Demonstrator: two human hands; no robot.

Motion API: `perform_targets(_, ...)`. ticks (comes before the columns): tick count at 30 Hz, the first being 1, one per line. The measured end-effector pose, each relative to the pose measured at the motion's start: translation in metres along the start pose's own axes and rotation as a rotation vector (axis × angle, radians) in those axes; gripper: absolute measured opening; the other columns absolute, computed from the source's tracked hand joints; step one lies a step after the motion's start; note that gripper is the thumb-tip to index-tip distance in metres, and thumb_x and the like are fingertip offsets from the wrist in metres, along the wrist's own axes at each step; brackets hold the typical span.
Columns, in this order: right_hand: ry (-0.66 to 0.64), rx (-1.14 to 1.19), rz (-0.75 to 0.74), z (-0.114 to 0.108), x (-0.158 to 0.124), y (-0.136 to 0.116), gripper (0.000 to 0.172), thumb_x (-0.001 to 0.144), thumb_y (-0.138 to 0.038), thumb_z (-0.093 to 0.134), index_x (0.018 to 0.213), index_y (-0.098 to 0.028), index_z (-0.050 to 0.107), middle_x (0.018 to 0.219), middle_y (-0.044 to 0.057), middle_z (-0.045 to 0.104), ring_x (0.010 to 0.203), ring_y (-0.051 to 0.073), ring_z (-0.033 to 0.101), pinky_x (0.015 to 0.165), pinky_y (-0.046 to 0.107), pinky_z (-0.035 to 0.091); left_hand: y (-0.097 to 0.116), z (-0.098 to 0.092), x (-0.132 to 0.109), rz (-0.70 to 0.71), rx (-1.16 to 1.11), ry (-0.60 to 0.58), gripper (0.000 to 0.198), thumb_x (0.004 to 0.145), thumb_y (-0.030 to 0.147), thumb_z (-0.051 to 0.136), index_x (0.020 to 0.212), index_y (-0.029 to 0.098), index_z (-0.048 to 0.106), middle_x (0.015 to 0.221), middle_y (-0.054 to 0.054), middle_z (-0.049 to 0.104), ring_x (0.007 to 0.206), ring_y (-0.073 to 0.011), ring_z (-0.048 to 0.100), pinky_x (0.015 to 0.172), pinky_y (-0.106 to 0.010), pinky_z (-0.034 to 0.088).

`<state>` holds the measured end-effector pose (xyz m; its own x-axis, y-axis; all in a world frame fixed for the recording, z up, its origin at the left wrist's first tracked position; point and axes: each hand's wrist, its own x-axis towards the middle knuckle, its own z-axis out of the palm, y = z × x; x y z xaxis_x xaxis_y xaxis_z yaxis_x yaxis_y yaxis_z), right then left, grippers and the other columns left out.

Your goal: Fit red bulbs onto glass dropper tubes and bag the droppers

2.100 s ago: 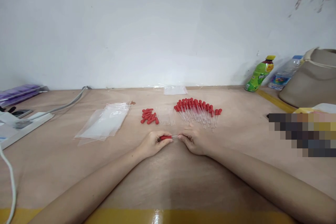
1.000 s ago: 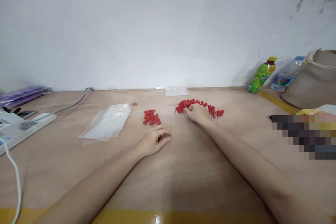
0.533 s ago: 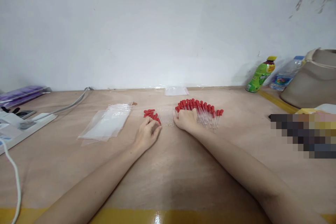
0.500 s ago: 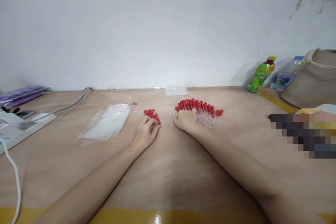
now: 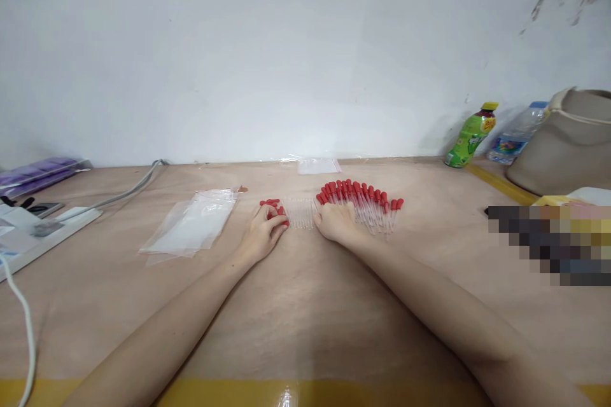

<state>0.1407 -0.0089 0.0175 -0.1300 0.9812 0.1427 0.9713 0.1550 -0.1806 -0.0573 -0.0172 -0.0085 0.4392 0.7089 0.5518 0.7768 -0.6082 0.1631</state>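
Some red caps [image 5: 272, 201] lie at the left hand [image 5: 260, 232], clear tubes [image 5: 300, 213] by the right hand [image 5: 336, 221]; I can't tell either grip.

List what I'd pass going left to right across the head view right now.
Purple packs → clear plastic bags → left hand → clear thin tubes → right hand → green bottle → beige container

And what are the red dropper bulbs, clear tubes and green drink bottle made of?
Red dropper bulbs: probably rubber, since they're smooth, opaque red. Clear tubes: glass or plastic, shiny, transparent; I can't tell which. Green drink bottle: likely plastic, glossy with bright printing.
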Motion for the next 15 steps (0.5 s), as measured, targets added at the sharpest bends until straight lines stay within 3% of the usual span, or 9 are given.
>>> perform_targets(7, 0.08, 0.306, -0.078, -0.005, -0.022, 0.026, 0.018, 0.086, -0.023, 0.032, 0.092, -0.012, 0.045, 0.078, 0.01, 0.06, 0.064, 0.017, 0.054, 0.056, 0.025, 0.033, -0.003, 0.001, 0.001, -0.025, -0.136, 0.046, 0.021, 0.088, 0.024, 0.036, 0.094, 0.017, 0.055, 0.091, -0.006, 0.054, 0.088, -0.0186, 0.05, 0.08, -0.034, 0.041)
perform_targets(15, 0.268, 0.509, -0.318, 0.019, -0.044, 0.066, 0.028, 0.086, -0.018, 0.032, 0.112, -0.016, 0.04, 0.072, 0.004, 0.06, 0.068, 0.017, 0.057, 0.064, 0.029, 0.041, 0.008, -0.006, -0.007, -0.181, -0.212, 0.04, 0.023, 0.09, 0.027, 0.027, 0.101, 0.017, 0.045, 0.094, -0.006, 0.057, 0.085, -0.018, 0.054, 0.077, -0.034, 0.042)
